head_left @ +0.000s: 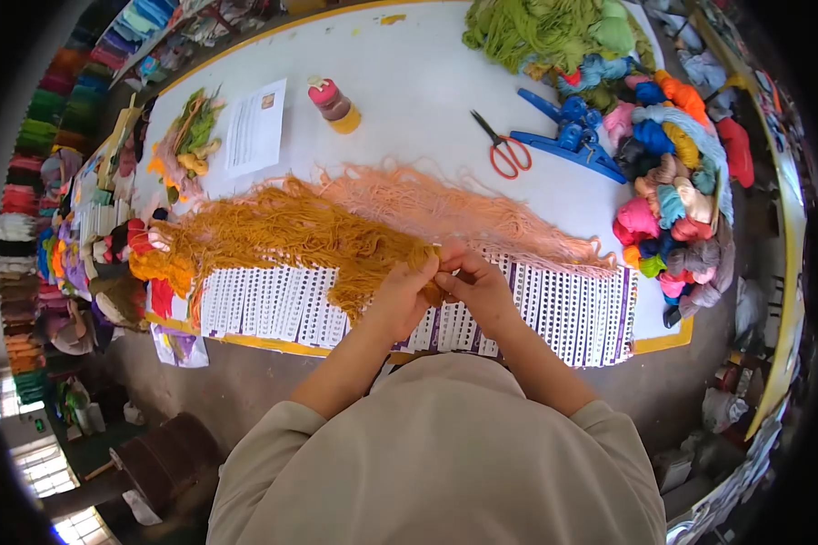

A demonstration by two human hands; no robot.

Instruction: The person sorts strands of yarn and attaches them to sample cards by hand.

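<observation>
A long, loose bundle of mustard-brown yarn (291, 222) stretches from the left side of the table to my hands. My left hand (405, 292) is closed around its right end, with a hank hanging below the fingers. Right beside it, fingertips nearly touching, my right hand (482, 289) pinches at the same end of the yarn; the exact strands are hidden between the fingers. Behind lies a bundle of peach-pink yarn (482, 213). Under both bundles, along the near edge, runs a row of white cards with dark holes (573, 313).
Red-handled scissors (509, 156) lie beyond my right hand, near a blue plastic device (568, 136). Colourful yarn hanks (673, 200) pile up at right, green yarn (545, 36) behind them. A pink-and-yellow bottle (334, 105) stands near a printed sheet (255, 127). Orange yarn (162, 269) lies at left.
</observation>
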